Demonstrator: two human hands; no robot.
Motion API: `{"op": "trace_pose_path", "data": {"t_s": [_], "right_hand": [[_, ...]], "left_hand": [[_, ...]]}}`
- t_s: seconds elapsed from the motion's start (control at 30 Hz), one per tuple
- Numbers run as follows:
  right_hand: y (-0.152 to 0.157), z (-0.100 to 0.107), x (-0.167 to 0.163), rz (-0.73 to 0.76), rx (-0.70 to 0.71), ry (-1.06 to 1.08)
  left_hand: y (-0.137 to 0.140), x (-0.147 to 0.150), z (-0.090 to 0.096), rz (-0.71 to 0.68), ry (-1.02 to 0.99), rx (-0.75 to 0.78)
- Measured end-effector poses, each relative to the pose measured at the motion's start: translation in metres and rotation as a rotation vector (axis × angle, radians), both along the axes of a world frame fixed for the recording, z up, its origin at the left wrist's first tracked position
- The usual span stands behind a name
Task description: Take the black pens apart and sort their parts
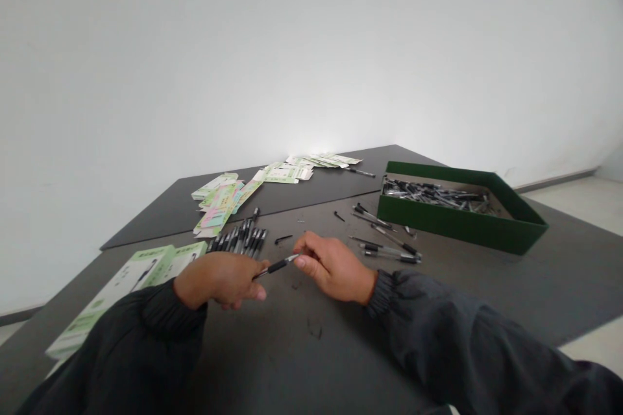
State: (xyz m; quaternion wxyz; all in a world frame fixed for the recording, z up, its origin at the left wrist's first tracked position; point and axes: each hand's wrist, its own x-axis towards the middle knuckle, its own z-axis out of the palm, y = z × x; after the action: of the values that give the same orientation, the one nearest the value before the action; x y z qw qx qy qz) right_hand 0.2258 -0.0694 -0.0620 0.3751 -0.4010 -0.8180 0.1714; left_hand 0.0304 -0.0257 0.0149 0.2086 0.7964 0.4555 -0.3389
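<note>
A clear pen with a black grip (278,266) is held slantwise between my two hands above the table. Its lower left end is in the closed fingers of my left hand (221,277). My right hand (333,269) pinches the other end between thumb and forefinger, which hide the tip. Just beyond the left hand, several capped pens (238,240) lie side by side. A small black pen cap (283,239) rests on the table between that row and the right hand. To the right of the right hand are several loose pens and parts (389,251).
A green open box (457,222) full of pens and pen parts stands at the right. Green and white cartons (119,292) lie at the left, near my left sleeve. Flat printed cartons (226,204) spread along the back of the dark table (302,363), towards the wall.
</note>
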Motion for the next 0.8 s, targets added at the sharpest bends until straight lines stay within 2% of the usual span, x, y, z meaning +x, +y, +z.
{"op": "trace_pose_path", "data": {"t_s": [0.2, 0.47, 0.57, 0.63, 0.7, 0.8], "right_hand": [[0.006, 0.007, 0.008, -0.086, 0.041, -0.016], [0.038, 0.024, 0.056, -0.472, 0.131, -0.066], [0.054, 0.038, 0.092, -0.658, 0.132, -0.165], [0.065, 0.048, 0.124, -0.833, 0.098, -0.248], [0.077, 0.056, 0.163, -0.992, 0.017, -0.368], [0.09, 0.06, 0.222, -1.099, -0.102, -0.47]], "left_hand": [[0.0, 0.0, -0.001, 0.017, -0.011, 0.0], [0.004, -0.006, -0.002, -0.038, -0.035, 0.019], [0.005, -0.007, -0.001, -0.068, -0.027, 0.044], [0.006, -0.009, -0.001, -0.074, -0.034, 0.057], [0.007, -0.009, -0.002, -0.052, -0.053, 0.052], [0.008, -0.009, -0.002, -0.013, -0.051, 0.04]]}}
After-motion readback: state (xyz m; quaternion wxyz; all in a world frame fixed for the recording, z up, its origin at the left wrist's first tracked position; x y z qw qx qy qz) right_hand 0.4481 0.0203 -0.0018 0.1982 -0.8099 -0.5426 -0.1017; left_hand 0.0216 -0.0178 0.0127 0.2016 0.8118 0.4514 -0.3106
